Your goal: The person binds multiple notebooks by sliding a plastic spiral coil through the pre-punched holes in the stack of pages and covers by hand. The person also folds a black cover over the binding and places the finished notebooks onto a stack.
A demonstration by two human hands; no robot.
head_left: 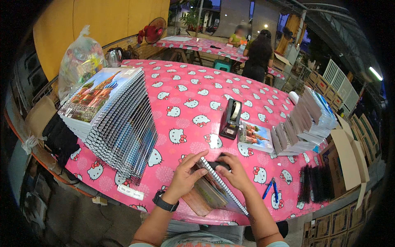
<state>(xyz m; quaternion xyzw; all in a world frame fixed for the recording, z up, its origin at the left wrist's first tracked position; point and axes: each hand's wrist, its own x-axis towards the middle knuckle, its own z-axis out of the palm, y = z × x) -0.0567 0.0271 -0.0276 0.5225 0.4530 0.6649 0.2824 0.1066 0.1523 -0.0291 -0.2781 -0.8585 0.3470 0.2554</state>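
Observation:
A spiral-bound notebook stands tilted on its edge in front of me, its coiled spine facing up and to the right. My left hand, with a dark watch on the wrist, grips its upper end with the thumb against the cover. My right hand is closed round a small black object beside the top end of the spine; the fingers partly hide it, and its kind is unclear. Blue-handled pliers lie on the table right of my right forearm.
A tall stack of spiral notebooks stands at left. Beyond my hands are a black tape dispenser and a notebook. At right are piled unbound books, black coils and an open carton. Two people are at a far table.

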